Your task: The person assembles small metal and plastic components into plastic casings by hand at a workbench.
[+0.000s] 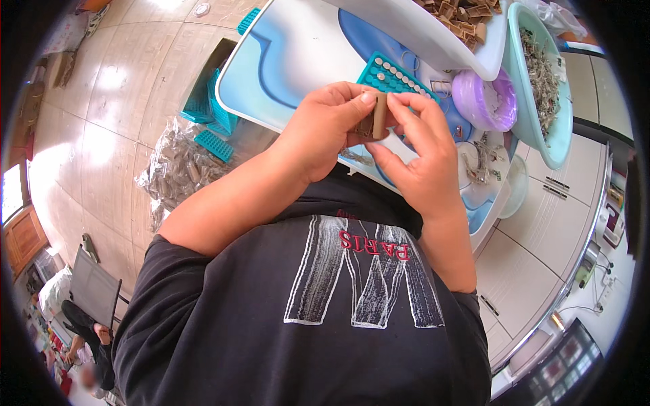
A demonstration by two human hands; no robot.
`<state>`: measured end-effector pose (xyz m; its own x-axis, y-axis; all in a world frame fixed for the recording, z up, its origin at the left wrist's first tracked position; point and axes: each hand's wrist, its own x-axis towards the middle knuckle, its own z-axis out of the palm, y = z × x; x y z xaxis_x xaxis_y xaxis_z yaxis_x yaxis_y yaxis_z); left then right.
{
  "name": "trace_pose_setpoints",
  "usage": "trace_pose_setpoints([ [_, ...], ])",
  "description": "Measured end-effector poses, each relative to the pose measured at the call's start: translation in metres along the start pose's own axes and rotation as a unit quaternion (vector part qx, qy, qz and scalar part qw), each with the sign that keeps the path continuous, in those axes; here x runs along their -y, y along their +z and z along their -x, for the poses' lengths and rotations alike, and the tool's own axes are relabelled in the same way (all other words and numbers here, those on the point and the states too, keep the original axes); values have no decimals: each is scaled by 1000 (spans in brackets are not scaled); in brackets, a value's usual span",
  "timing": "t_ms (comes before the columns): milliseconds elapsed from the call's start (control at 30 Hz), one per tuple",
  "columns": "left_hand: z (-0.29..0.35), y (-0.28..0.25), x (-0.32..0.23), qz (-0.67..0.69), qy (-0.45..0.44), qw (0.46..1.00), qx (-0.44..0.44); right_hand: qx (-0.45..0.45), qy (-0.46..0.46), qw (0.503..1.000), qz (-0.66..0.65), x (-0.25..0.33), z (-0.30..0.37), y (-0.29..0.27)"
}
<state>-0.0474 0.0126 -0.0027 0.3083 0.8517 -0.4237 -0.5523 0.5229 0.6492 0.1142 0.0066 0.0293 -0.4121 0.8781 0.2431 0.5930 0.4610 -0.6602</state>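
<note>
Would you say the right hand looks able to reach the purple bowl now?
Probably yes: the purple bowl sits near the right hand, seemingly unblocked, though that hand touches the brown part.

Your left forearm (237,189) slants bare from the lower left up toward the centre, while your right forearm (450,240) rises more steeply, leaning a little to the left. Both elbows are bent, and the two grips face each other, close together in front of you. Your left grip (326,123) is pinched, its fingers curled and its left thumb (357,111) pointing up and to the right. Your right grip (425,139) arches in a looser pinch, its fingers bent toward the left grip, the right thumb (389,161) reaching in lower down.
</note>
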Motion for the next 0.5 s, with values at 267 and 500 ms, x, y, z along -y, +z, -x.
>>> trace_pose_setpoints([
  [267, 8, 17, 8, -7, -49, 995, 88, -42, -15, 998, -37, -9, 27, -18],
  [500, 7, 21, 20, -1, -75, 996, 51, -106, -44, 991, 73, -7, 34, -20],
])
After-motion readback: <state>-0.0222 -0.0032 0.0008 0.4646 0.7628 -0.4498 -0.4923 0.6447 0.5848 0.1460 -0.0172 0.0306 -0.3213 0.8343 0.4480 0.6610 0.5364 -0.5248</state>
